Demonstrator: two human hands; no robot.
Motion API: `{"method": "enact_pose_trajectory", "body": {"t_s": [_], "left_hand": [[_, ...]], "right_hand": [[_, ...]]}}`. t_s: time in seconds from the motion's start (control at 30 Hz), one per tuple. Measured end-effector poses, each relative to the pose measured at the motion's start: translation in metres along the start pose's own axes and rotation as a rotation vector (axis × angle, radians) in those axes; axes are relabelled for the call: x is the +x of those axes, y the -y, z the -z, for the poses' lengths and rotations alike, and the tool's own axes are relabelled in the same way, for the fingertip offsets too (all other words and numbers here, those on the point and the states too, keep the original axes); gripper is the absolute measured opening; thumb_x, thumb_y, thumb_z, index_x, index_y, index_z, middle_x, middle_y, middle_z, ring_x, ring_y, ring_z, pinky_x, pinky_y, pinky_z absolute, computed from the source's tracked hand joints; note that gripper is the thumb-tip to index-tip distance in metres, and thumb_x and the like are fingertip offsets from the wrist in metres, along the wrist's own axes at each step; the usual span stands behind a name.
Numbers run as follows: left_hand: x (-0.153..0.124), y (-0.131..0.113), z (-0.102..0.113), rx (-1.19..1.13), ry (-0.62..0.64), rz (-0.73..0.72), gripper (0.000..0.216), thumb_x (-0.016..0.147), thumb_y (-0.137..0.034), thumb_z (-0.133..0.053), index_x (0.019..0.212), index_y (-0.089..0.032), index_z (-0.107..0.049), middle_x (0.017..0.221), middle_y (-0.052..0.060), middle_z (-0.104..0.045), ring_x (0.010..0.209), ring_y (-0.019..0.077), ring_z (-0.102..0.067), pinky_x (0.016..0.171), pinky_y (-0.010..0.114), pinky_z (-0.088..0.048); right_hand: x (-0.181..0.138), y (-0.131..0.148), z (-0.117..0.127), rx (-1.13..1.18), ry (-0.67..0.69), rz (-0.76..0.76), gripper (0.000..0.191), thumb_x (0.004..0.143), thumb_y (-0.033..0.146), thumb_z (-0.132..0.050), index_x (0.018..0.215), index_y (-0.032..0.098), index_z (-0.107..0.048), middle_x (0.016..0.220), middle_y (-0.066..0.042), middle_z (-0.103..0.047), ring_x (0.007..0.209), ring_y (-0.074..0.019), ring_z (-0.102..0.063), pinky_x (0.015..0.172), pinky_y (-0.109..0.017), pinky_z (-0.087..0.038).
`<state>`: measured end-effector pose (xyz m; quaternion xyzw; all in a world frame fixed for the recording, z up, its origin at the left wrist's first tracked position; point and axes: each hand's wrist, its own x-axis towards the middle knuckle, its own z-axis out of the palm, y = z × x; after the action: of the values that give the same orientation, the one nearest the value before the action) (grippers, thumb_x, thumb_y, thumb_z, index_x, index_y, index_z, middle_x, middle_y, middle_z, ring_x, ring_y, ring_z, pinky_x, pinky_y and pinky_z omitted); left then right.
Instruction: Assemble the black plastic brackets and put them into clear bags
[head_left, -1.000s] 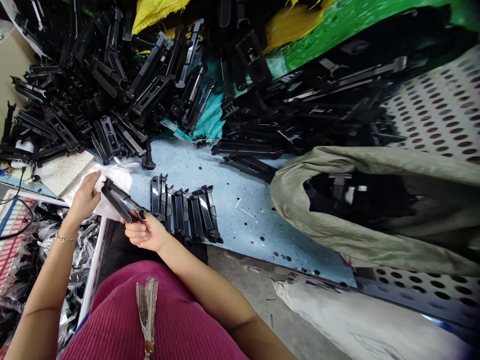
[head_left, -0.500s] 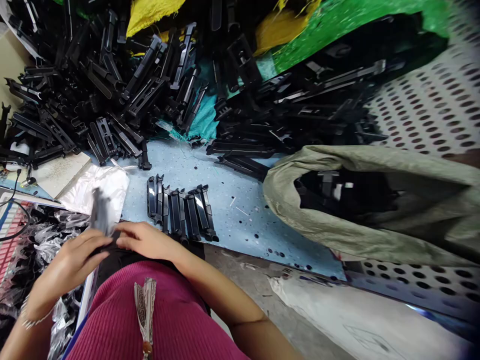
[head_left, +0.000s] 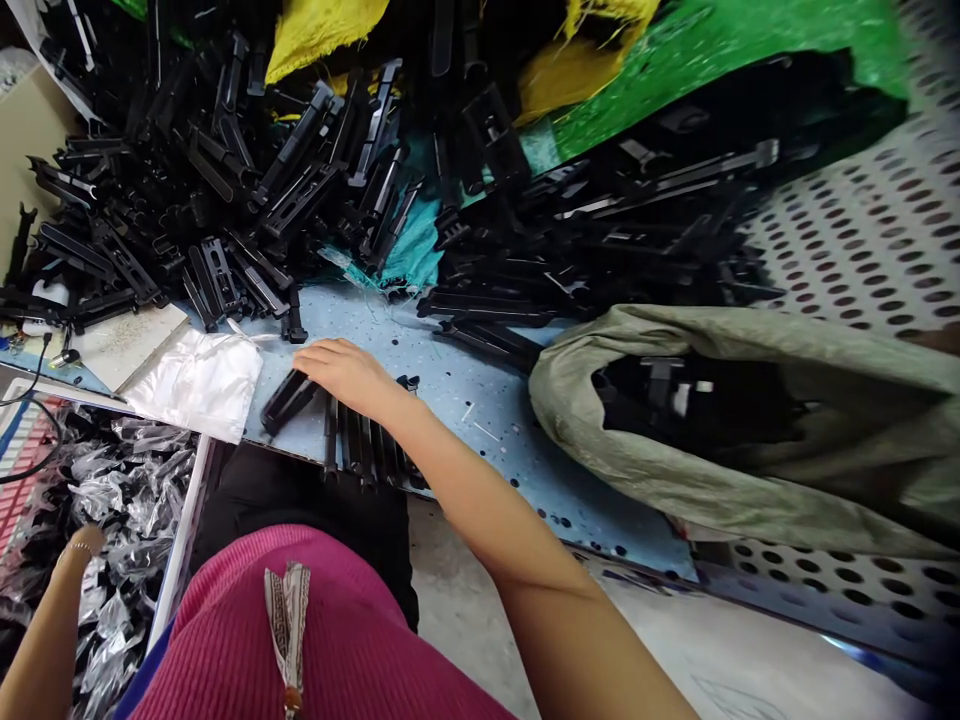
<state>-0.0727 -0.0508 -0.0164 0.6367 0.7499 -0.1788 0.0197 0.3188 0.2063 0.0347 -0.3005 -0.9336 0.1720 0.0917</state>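
Here, right hand (head_left: pixel 341 370) palm-down, black part (head_left: pixel 288 403) in grip.

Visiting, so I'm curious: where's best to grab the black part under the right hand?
Probably the bare near end of the black part, pinched across its long sides, coming from the near left: it is narrow, points that way, and the right hand covers its far end.
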Motion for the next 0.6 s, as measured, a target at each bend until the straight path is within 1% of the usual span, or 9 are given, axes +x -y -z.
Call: {"method": "enact_pose_trajectory", "body": {"t_s": [0.07, 0.1, 0.17, 0.23, 0.3, 0.37, 0.4, 0.47, 0.6], "left_hand": [[0.021, -0.002, 0.007, 0.113, -0.223, 0.261, 0.049, 0.093, -0.041, -0.048, 0.056, -0.013, -0.064, 0.046, 0.001, -0.054, 0.039, 0.0151, -0.051, 0.047, 0.026, -0.051], [0.034, -0.009, 0.013, 0.077, -0.29, 0.31, 0.044, 0.091, -0.038, -0.05, 0.056, -0.016, -0.064, 0.044, 0.002, -0.055, 0.038, 0.0165, -0.051, 0.045, 0.024, -0.048], [0.062, -0.038, 0.031, -0.168, -0.339, 0.2, 0.029, 0.091, -0.033, -0.055, 0.072, -0.018, -0.069, 0.06, 0.005, -0.068, 0.053, 0.0185, -0.063, 0.053, 0.023, -0.049], [0.088, -0.081, 0.054, -0.448, -0.393, 0.022, 0.03, 0.096, -0.038, -0.05, 0.089, -0.017, -0.07, 0.084, 0.01, -0.073, 0.075, 0.0207, -0.069, 0.069, 0.027, -0.052], [0.11, -0.123, 0.073, -0.511, -0.401, -0.132, 0.03, 0.095, -0.04, -0.052, 0.097, -0.016, -0.07, 0.099, 0.015, -0.071, 0.094, 0.0264, -0.066, 0.08, 0.033, -0.051], [0.129, -0.147, 0.084, -0.504, -0.365, -0.156, 0.024, 0.092, -0.033, -0.054, 0.093, -0.016, -0.071, 0.103, 0.017, -0.069, 0.099, 0.0295, -0.063, 0.079, 0.036, -0.049], [0.136, -0.15, 0.087, -0.531, -0.345, -0.13, 0.019, 0.09, -0.03, -0.057, 0.088, -0.016, -0.07, 0.101, 0.016, -0.068, 0.097, 0.029, -0.063, 0.077, 0.036, -0.049], [0.149, -0.143, 0.088, -0.693, -0.297, -0.048, 0.013, 0.084, -0.027, -0.063, 0.075, -0.018, -0.066, 0.089, 0.011, -0.068, 0.085, 0.0244, -0.063, 0.072, 0.033, -0.047], [0.161, -0.111, 0.086, -1.198, -0.122, 0.051, 0.024, 0.075, -0.041, -0.07, 0.068, -0.019, -0.064, 0.063, 0.0, -0.061, 0.061, 0.0157, -0.056, 0.062, 0.028, -0.043]], "right_hand": [[-0.008, 0.003, 0.004, 0.105, -0.114, -0.102, 0.029, 0.099, 0.019, -0.048, 0.121, 0.019, -0.067, 0.124, -0.012, -0.069, 0.116, -0.0269, -0.058, 0.1, -0.042, -0.045], [-0.012, 0.005, 0.004, 0.183, -0.172, -0.171, 0.028, 0.099, 0.023, -0.05, 0.121, 0.019, -0.067, 0.12, -0.012, -0.069, 0.114, -0.0269, -0.06, 0.099, -0.042, -0.046], [-0.016, 0.011, -0.001, 0.42, -0.252, -0.313, 0.028, 0.096, 0.029, -0.054, 0.119, 0.021, -0.067, 0.113, -0.009, -0.07, 0.105, -0.0255, -0.063, 0.093, -0.04, -0.05], [-0.016, 0.019, -0.012, 0.746, -0.29, -0.438, 0.031, 0.092, 0.034, -0.058, 0.118, 0.021, -0.068, 0.106, -0.006, -0.071, 0.092, -0.0226, -0.066, 0.08, -0.037, -0.054], [-0.013, 0.027, -0.024, 1.044, -0.327, -0.533, 0.034, 0.086, 0.039, -0.064, 0.114, 0.02, -0.069, 0.1, -0.005, -0.071, 0.081, -0.0195, -0.065, 0.071, -0.034, -0.054], [-0.012, 0.032, -0.033, 1.236, -0.38, -0.597, 0.035, 0.079, 0.041, -0.072, 0.106, 0.019, -0.072, 0.093, -0.003, -0.071, 0.077, -0.0173, -0.064, 0.07, -0.032, -0.053], [-0.011, 0.033, -0.036, 1.308, -0.398, -0.619, 0.036, 0.076, 0.042, -0.075, 0.102, 0.018, -0.072, 0.09, -0.003, -0.071, 0.076, -0.0164, -0.063, 0.07, -0.031, -0.052], [-0.01, 0.036, -0.039, 1.459, -0.395, -0.645, 0.037, 0.072, 0.043, -0.08, 0.098, 0.018, -0.072, 0.084, -0.001, -0.07, 0.073, -0.0147, -0.062, 0.069, -0.029, -0.051], [0.004, 0.05, -0.04, 1.773, -0.323, -0.587, 0.031, 0.073, 0.04, -0.081, 0.092, 0.017, -0.072, 0.085, -0.004, -0.073, 0.074, -0.0138, -0.063, 0.066, -0.025, -0.049]]}}
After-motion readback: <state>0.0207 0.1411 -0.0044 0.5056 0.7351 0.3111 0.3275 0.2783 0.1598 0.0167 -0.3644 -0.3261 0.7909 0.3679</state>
